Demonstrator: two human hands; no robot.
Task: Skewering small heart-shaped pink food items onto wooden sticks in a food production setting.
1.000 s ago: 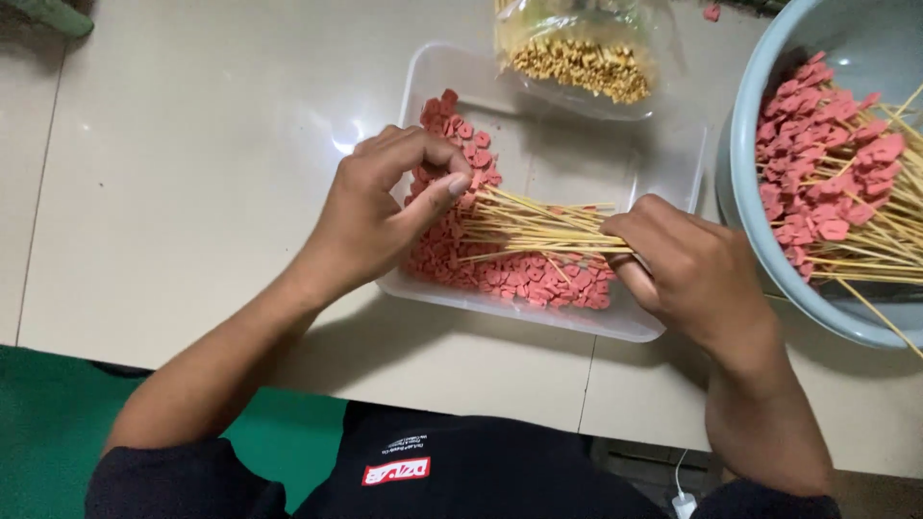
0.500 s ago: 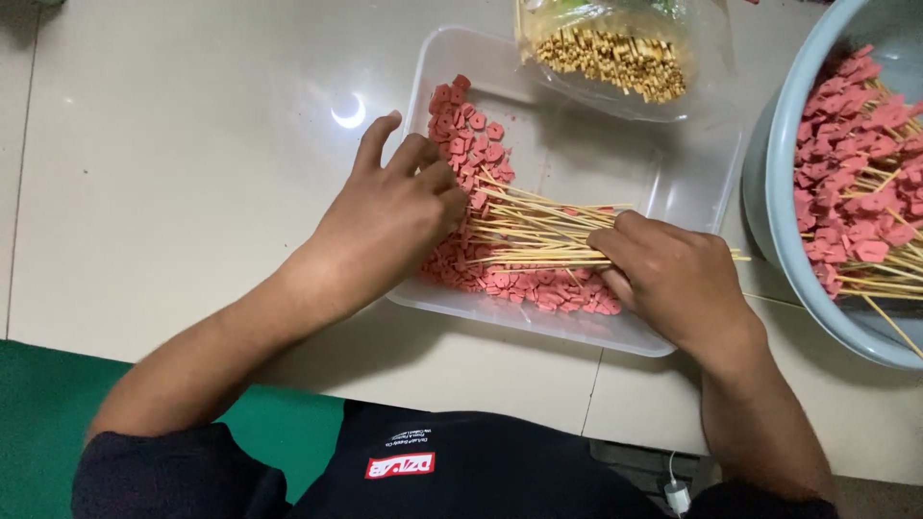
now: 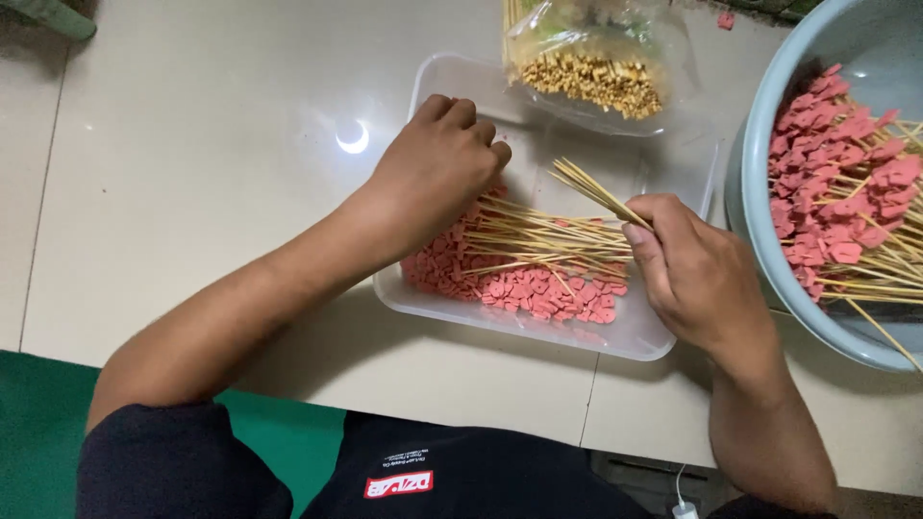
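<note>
The right hand (image 3: 697, 279) was closed on a small bunch of bamboo skewers (image 3: 588, 187), too tightly bundled to count, their tips angled up and away over the tray. The left hand (image 3: 437, 168) was curled, knuckles up, its fingertips down among the pink heart-shaped pieces (image 3: 524, 288); whether it had pinched one I couldn't tell. Between the two hands, a loose heap of more skewers (image 3: 548, 245) lay across those pieces in one clear plastic tray (image 3: 635, 336) on the pale counter (image 3: 192, 144). Just past the tray sat one clear bag of tan bits (image 3: 596, 77). To the right stood one blue basin (image 3: 817, 317) holding finished pink-topped skewers (image 3: 846, 183).
</note>
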